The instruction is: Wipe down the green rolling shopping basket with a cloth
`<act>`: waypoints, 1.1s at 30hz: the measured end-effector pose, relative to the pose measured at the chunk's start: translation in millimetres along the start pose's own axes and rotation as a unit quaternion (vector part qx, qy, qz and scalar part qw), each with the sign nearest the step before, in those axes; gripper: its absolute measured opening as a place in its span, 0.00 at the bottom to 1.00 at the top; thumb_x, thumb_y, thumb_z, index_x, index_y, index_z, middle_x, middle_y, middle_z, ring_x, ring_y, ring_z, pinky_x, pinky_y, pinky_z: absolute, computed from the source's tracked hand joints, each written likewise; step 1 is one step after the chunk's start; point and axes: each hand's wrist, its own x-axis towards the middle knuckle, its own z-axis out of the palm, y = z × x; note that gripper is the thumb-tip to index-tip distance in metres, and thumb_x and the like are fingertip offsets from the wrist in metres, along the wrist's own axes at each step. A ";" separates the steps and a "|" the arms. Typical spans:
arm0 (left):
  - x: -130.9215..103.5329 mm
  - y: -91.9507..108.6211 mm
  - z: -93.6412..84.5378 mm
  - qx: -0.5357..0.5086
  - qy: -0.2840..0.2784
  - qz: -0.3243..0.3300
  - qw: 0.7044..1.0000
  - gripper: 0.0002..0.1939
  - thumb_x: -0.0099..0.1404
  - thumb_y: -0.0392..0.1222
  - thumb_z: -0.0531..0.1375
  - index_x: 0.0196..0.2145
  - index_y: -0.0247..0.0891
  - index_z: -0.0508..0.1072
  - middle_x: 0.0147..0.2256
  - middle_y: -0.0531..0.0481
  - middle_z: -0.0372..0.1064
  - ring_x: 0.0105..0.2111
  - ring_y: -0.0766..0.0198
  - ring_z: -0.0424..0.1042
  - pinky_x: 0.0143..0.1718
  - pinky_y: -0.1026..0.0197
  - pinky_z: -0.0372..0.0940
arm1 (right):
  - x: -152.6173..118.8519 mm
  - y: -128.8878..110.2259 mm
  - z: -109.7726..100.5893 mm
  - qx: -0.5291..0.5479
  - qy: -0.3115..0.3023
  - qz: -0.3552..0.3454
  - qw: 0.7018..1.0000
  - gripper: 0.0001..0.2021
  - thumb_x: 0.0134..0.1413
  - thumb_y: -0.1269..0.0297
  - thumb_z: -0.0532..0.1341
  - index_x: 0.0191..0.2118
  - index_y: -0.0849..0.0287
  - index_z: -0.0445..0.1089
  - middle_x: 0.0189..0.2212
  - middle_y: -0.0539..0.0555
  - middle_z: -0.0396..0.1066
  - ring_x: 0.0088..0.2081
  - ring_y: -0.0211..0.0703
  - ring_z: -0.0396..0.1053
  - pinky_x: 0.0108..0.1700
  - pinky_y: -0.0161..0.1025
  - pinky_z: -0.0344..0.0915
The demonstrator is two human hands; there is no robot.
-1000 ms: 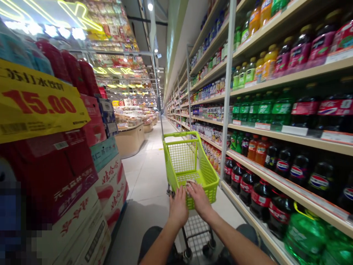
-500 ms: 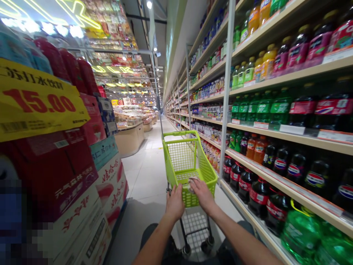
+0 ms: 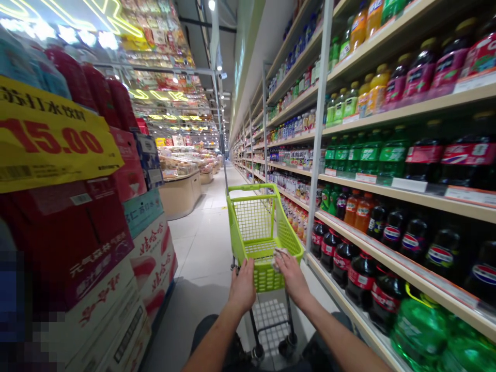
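A bright green plastic shopping cart [image 3: 290,238] stands in front of me, its basket showing nothing inside. My left hand [image 3: 243,285] is closed on the left corner of the near rim. My right hand [image 3: 293,278] pinches a crumpled whitish cloth [image 3: 276,258], pressed against the near rim toward its right side. The palm and fingertips of the left hand are partly hidden behind the rim. Below the basket, the dark legs and wheels [image 3: 258,352] of the cart rest on the floor between my knees.
Shelves [image 3: 387,178] full of drink bottles run along the right, close to the cart. Stacked drink cartons [image 3: 153,248] with a yellow price sign [image 3: 58,137] crowd the left. The tiled aisle floor [image 3: 194,248] stretches ahead, past a rounded display counter [image 3: 180,196].
My right hand has slid the cloth a little to the right along the near rim. My left hand keeps its place on the cart. The view has shifted slightly.
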 end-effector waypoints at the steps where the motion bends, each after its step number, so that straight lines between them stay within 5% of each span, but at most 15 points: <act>1: 0.4 1.1 -0.4 0.003 0.003 0.001 1.000 0.37 0.52 0.30 0.46 0.60 0.36 0.44 0.61 0.50 0.44 0.61 0.62 0.39 0.60 0.49 0.36 | -0.4 10.7 -5.3 -0.015 0.005 0.030 0.999 0.20 0.52 0.79 0.48 0.49 0.59 0.65 0.54 0.60 0.59 0.57 0.49 0.53 0.55 0.52 0.53; 4: 1.1 7.4 -1.0 0.029 0.010 -0.003 1.000 0.34 0.53 0.30 0.46 0.59 0.36 0.48 0.61 0.48 0.44 0.61 0.60 0.39 0.60 0.46 0.35 | 0.1 20.3 -11.7 -0.029 0.011 0.079 0.996 0.20 0.51 0.80 0.48 0.49 0.62 0.65 0.54 0.63 0.58 0.57 0.51 0.53 0.53 0.53 0.54; 10: -0.8 9.0 0.4 0.061 0.015 0.004 0.998 0.33 0.54 0.31 0.45 0.59 0.35 0.49 0.61 0.46 0.42 0.61 0.58 0.39 0.58 0.42 0.35 | 7.7 -5.2 -2.2 0.021 -0.049 -0.037 0.998 0.21 0.52 0.77 0.49 0.50 0.55 0.65 0.54 0.56 0.60 0.57 0.47 0.53 0.55 0.51 0.52; 16: -1.2 6.2 -2.0 0.057 0.001 -0.021 0.998 0.37 0.50 0.28 0.46 0.60 0.33 0.48 0.62 0.46 0.39 0.61 0.58 0.38 0.58 0.43 0.39 | 1.0 54.0 -24.5 -0.037 -0.003 0.131 0.991 0.24 0.48 0.81 0.45 0.48 0.64 0.67 0.54 0.63 0.59 0.55 0.49 0.55 0.54 0.48 0.55; 18: -0.4 7.1 -4.7 0.049 -0.002 -0.032 0.998 0.37 0.50 0.28 0.47 0.60 0.33 0.48 0.62 0.46 0.38 0.62 0.58 0.38 0.58 0.45 0.41 | -1.1 48.3 -19.8 -0.015 0.007 0.095 0.995 0.25 0.48 0.82 0.45 0.49 0.61 0.66 0.54 0.61 0.59 0.56 0.47 0.55 0.54 0.48 0.56; 22: -2.1 2.9 -7.3 0.007 -0.014 -0.028 0.999 0.37 0.51 0.30 0.48 0.60 0.32 0.46 0.62 0.47 0.37 0.62 0.62 0.37 0.59 0.53 0.43 | 0.6 -3.6 6.0 0.040 0.056 -0.068 0.995 0.24 0.51 0.80 0.46 0.53 0.56 0.62 0.53 0.57 0.61 0.57 0.44 0.53 0.53 0.49 0.58; 26: -12.2 -7.5 1.6 -0.009 -0.019 -0.071 0.997 0.38 0.52 0.30 0.48 0.60 0.32 0.42 0.63 0.47 0.34 0.62 0.63 0.36 0.59 0.53 0.41 | -9.2 -41.1 26.8 0.043 0.074 -0.143 0.986 0.19 0.55 0.75 0.50 0.52 0.58 0.62 0.52 0.58 0.62 0.57 0.48 0.53 0.53 0.52 0.59; 33: -23.4 -8.2 21.9 -0.008 -0.046 -0.063 0.997 0.39 0.50 0.30 0.49 0.60 0.31 0.43 0.63 0.46 0.35 0.62 0.61 0.36 0.60 0.51 0.40 | -46.6 -26.3 24.4 0.046 0.024 -0.190 0.980 0.16 0.56 0.73 0.50 0.49 0.57 0.66 0.45 0.55 0.69 0.52 0.45 0.61 0.50 0.44 0.64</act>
